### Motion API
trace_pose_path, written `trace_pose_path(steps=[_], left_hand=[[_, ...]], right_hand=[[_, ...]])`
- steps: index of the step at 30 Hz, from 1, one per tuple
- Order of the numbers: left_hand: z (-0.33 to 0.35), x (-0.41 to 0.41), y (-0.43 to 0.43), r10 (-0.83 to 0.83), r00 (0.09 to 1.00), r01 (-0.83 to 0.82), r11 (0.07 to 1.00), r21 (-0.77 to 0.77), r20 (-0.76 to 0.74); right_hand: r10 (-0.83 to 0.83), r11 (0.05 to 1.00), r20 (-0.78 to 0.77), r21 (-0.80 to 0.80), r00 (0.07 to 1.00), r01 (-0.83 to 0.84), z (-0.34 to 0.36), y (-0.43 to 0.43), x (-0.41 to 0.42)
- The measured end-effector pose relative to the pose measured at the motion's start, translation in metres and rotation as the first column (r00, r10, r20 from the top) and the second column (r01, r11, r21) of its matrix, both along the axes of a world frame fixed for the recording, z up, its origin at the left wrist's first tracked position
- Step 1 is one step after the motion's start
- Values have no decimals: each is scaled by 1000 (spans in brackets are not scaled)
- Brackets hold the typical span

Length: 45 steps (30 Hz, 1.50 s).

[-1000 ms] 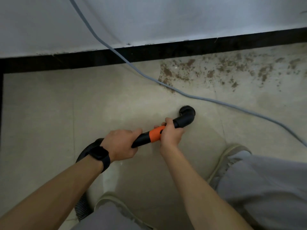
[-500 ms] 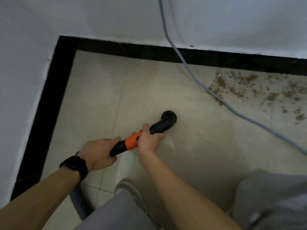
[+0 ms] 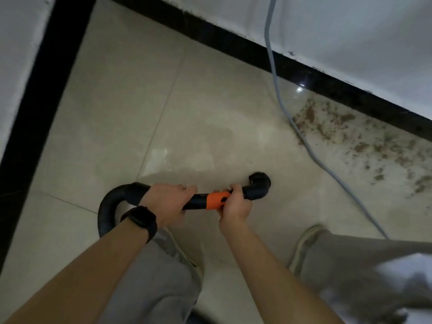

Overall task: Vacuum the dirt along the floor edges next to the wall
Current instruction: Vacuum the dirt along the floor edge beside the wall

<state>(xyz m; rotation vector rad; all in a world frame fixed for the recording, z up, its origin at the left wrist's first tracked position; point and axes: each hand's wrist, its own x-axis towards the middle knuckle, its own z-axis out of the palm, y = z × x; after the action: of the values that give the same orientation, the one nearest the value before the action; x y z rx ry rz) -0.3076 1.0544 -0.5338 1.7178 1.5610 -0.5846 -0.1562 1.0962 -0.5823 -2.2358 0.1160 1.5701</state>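
Both hands grip the vacuum wand: left hand (image 3: pixel 167 204) at the hose end, right hand (image 3: pixel 235 206) on the orange collar (image 3: pixel 216 201). Nozzle (image 3: pixel 259 184) sits short of the dirt (image 3: pixel 364 146); the next move likely advances it across the grey cable (image 3: pixel 327 167) toward the skirting.

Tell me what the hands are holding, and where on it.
Both hold the vacuum wand: the left hand grips its black tube behind the orange collar, the right hand grips at the collar, behind the nozzle.
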Motion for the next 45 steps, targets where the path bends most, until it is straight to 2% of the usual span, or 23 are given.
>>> trace_pose_path(steps=[3, 6, 10, 13, 16, 19, 22, 25, 28, 32, 36, 41, 45], left_hand=[[0, 39, 17, -29, 1000, 28, 997, 67, 8], [6, 53, 22, 25, 1000, -25, 997, 74, 6], [23, 37, 11, 182, 982, -180, 983, 39, -43], [30, 17, -2, 315, 945, -307, 948, 84, -94], [31, -3, -4, 402, 912, -393, 913, 113, -75], [35, -4, 1, 399, 916, -395, 916, 76, -45], [51, 22, 14, 293, 956, -293, 955, -37, -11], [72, 61, 23, 211, 977, -209, 974, -84, 13], [100, 101, 23, 217, 975, -214, 975, -63, 37], [160, 144, 23, 348, 937, -347, 938, -23, 22], [236, 178, 28, 463, 886, -463, 886, -12, -13], [328, 214, 29, 523, 852, -523, 852, 19, -3], [384, 242, 8, 591, 805, -592, 806, 5, 40]], right_hand=[[-10, 1000, 44, 3, 999, 10, 4, 19, 36], [29, 1000, 11, -12, 1000, -29, 9, 32, 45], [117, 993, -58, -27, 991, -119, 8, 35, 20], [232, 973, -99, 14, 968, -231, 8, 41, -19], [323, 946, -122, 32, 939, -321, -18, 40, -37], [346, 936, -142, -12, 927, -352, 5, 49, -34], [332, 933, -96, -113, 939, -341, 21, 43, 3], [283, 932, -135, -197, 950, -305, 43, 33, 51], [262, 931, -146, -221, 954, -290, 77, 34, 93], [246, 950, -181, -149, 952, -274, 147, 55, 134], [263, 948, -299, -96, 917, -303, 233, 70, 156], [272, 942, -415, -72, 868, -329, 334, 61, 177], [364, 915, -402, -16, 840, -404, 394, 48, 196]])
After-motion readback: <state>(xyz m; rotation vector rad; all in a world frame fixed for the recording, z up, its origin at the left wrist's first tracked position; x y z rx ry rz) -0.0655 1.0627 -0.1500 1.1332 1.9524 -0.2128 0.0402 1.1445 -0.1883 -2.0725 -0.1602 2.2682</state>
